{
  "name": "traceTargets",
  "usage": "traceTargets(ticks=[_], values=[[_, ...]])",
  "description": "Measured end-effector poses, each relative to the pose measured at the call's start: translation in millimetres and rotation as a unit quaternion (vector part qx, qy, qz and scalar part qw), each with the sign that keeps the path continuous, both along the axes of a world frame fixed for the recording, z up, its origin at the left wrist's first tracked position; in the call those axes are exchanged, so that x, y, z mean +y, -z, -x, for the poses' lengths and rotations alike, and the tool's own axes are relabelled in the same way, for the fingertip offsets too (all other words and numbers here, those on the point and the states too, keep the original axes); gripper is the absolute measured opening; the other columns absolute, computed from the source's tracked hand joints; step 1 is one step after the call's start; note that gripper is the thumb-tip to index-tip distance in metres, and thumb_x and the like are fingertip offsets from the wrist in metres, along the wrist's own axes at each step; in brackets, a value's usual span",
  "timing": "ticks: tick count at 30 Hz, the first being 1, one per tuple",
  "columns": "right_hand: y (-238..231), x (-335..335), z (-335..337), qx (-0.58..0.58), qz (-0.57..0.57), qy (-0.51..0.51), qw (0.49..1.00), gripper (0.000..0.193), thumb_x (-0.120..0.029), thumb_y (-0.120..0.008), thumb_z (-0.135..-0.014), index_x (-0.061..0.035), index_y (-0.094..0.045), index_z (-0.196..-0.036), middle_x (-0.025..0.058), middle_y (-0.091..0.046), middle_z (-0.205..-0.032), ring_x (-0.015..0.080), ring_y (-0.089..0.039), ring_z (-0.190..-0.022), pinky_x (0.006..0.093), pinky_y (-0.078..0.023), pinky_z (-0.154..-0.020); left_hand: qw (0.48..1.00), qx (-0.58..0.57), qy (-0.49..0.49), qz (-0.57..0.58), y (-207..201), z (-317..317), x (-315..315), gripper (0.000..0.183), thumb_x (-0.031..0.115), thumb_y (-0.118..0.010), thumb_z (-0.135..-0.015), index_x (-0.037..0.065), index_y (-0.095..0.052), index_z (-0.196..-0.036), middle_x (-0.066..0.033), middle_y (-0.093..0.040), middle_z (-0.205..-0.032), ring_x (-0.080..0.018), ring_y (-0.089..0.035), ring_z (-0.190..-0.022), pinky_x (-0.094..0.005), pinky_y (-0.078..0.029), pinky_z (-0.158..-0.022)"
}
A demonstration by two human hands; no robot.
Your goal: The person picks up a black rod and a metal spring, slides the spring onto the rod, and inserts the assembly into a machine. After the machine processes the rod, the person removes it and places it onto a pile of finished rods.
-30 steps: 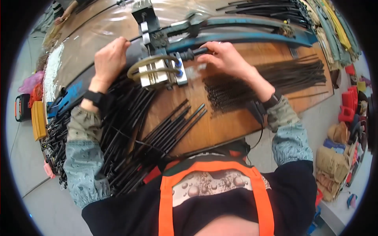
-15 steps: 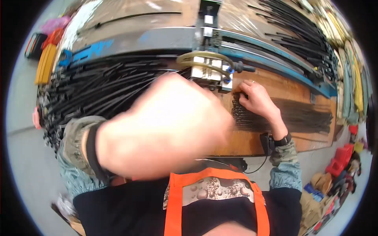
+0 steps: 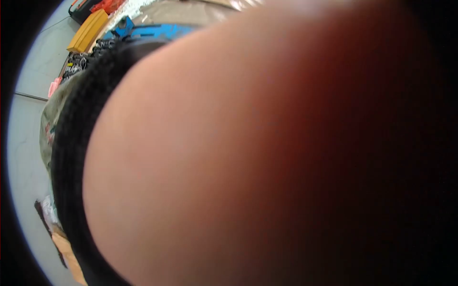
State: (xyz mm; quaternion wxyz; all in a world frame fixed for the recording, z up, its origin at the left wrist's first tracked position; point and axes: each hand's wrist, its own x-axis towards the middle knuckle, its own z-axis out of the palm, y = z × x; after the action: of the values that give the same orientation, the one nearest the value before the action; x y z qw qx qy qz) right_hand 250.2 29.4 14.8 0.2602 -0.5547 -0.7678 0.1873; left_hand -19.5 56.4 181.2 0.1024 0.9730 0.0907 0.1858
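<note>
My left hand (image 3: 191, 143) is right up against the head camera and blots out most of the view. Its skin is blurred and fades to dark on the right, and the fingers cannot be made out. A black band (image 3: 69, 152) circles its wrist, with a greenish sleeve (image 3: 51, 125) behind. Whether this hand holds anything is hidden. My right hand does not show. Only the dark ends of some black strips (image 3: 83, 62) and a bit of blue-painted metal frame (image 3: 157, 31) peek out beyond the wrist.
A long yellow object (image 3: 88, 31) lies at the far left beside a red plastic bag (image 3: 110, 5). Something pink (image 3: 55, 87) sits at the bench's left edge. Cardboard (image 3: 68, 255) and white plastic (image 3: 47, 209) lie low at the left, on the grey floor (image 3: 31, 143).
My left hand has risen toward the camera and now fills most of the picture. The bench, the clamp device and my right hand have become hidden behind it.
</note>
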Motion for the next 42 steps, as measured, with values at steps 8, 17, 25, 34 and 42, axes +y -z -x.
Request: traceTargets(ticks=[8, 17, 25, 34, 42], values=[[47.1, -62.2, -24.4, 0.005, 0.081, 0.052, 0.995, 0.022, -0.021, -0.063, -0.094, -0.0002, -0.070, -0.098, 0.0176, -0.069, -0.084, 0.0297, -0.067, -0.079, 0.0370, -0.051, -0.073, 0.978, 0.033, -0.203, -0.044, 136.4, 1.6, -47.9, 0.007, 0.017, -0.061, -0.087, 0.011, -0.060, -0.083, -0.0077, -0.058, -0.079, -0.0257, -0.059, -0.076, -0.0381, -0.048, -0.066], [-0.4, -71.5, -35.5, 0.063, 0.202, 0.083, 0.974, 0.025, -0.023, -0.063, -0.096, 0.0008, -0.070, -0.097, -0.0010, -0.054, -0.066, 0.0059, -0.049, -0.062, 0.0235, -0.040, -0.057, 0.930, 0.081, -0.348, 0.088, 178.0, 41.7, -70.5, 0.010, 0.017, -0.056, -0.088, 0.011, -0.062, -0.093, -0.0085, -0.060, -0.089, -0.0285, -0.061, -0.086, -0.0438, -0.050, -0.074], [9.1, -89.5, -29.7, 0.206, 0.176, 0.041, 0.962, 0.025, -0.021, -0.060, -0.097, 0.0018, -0.070, -0.104, -0.0016, -0.055, -0.066, 0.0075, -0.049, -0.065, 0.0240, -0.040, -0.059, 0.957, 0.096, -0.247, 0.114, 143.6, 2.4, -74.0, 0.015, 0.019, -0.057, -0.089, 0.011, -0.061, -0.101, -0.0094, -0.058, -0.090, -0.0280, -0.061, -0.086, -0.0400, -0.052, -0.067], [11.9, -115.0, -44.4, 0.221, 0.028, 0.121, 0.967, 0.027, -0.021, -0.059, -0.098, -0.0002, -0.071, -0.111, 0.0002, -0.057, -0.070, 0.0097, -0.051, -0.070, 0.0273, -0.042, -0.076, 0.982, 0.061, -0.162, 0.070, 124.5, -22.2, -54.5, 0.027, 0.023, -0.059, -0.091, 0.014, -0.060, -0.116, -0.0091, -0.060, -0.079, -0.0288, -0.065, -0.070, -0.0415, -0.052, -0.055], [-6.2, -104.2, -38.1, 0.053, -0.294, 0.051, 0.953, 0.051, -0.022, -0.081, -0.076, -0.0047, -0.065, -0.122, 0.0078, -0.065, -0.083, 0.0274, -0.061, -0.076, 0.0377, -0.050, -0.067, 0.986, 0.135, -0.094, 0.032, 58.2, -58.2, -41.5, 0.029, 0.007, -0.060, -0.086, 0.011, -0.063, -0.114, -0.0110, -0.059, -0.075, -0.0303, -0.064, -0.067, -0.0418, -0.051, -0.054]])
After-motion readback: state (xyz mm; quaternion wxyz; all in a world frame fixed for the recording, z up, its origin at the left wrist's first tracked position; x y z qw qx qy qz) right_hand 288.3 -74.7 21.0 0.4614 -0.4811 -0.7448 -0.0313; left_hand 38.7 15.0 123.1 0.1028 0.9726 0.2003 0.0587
